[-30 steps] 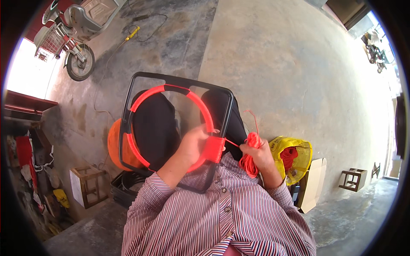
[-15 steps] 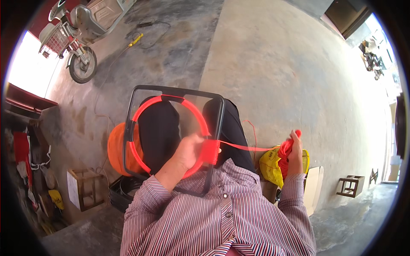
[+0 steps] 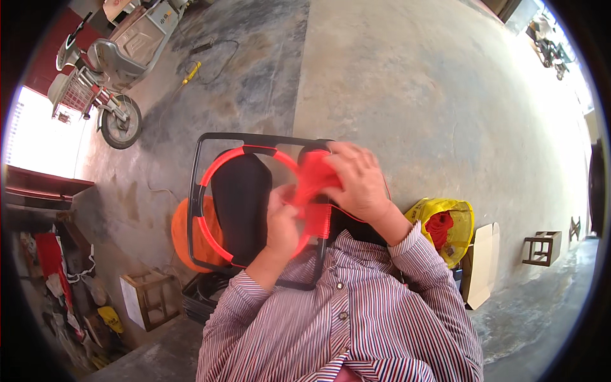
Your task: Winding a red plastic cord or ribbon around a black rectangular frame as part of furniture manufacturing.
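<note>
Red cord point(image 3: 316, 175) sits at frame centre, now bunched under my right hand point(image 3: 359, 181), which has swung back from the right; my left hand point(image 3: 283, 219) pinches it against the red hoop point(image 3: 210, 191).

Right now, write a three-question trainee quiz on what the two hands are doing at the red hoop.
1. True or false: both hands meet at the right side of the red hoop, which sits inside a black frame.
2. Which hand lies higher in the picture, over the bundle of red cord? A) left hand B) right hand
3. Fill in: behind the right forearm, a ______ bag with red material in it stands on the concrete floor.

Key
1. True. The left hand and right hand are close together there.
2. B.
3. Yellow.
</note>
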Motion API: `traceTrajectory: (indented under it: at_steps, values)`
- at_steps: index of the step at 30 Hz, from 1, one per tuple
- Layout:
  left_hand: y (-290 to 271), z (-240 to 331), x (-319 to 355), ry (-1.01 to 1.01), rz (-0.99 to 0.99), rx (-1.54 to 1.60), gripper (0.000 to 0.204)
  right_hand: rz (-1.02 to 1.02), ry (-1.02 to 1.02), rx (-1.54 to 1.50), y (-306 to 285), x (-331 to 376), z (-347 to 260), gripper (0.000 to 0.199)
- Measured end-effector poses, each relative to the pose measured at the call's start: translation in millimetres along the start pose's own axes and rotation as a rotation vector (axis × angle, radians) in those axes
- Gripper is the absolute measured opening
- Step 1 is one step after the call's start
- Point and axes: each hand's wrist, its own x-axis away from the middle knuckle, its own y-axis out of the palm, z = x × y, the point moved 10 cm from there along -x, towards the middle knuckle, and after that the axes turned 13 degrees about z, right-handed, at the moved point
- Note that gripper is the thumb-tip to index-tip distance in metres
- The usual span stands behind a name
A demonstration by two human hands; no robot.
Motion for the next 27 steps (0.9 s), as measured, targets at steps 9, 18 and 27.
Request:
traceTrajectory:
  at_steps: [9, 18, 27]
  values:
    - [5.3, -31.8, 2.1, -0.385, -0.018, 0.09, 0.045, -0.272, 0.312, -0.126, 34.3, 56.2, 15.3, 0.035]
    - [-10.0, -59.2, -4.6, -0.48, -0.021, 0.154, 0.033, 0.226, 1.309, -1.257, -0.1, 141.7, 112.2, 0.03]
    - [15.5, -20.1, 10.2, -0.387, -0.081, 0.17, 0.033, 0.555, 1.103, -1.615, -115.2, 110.3, 130.2, 0.028]
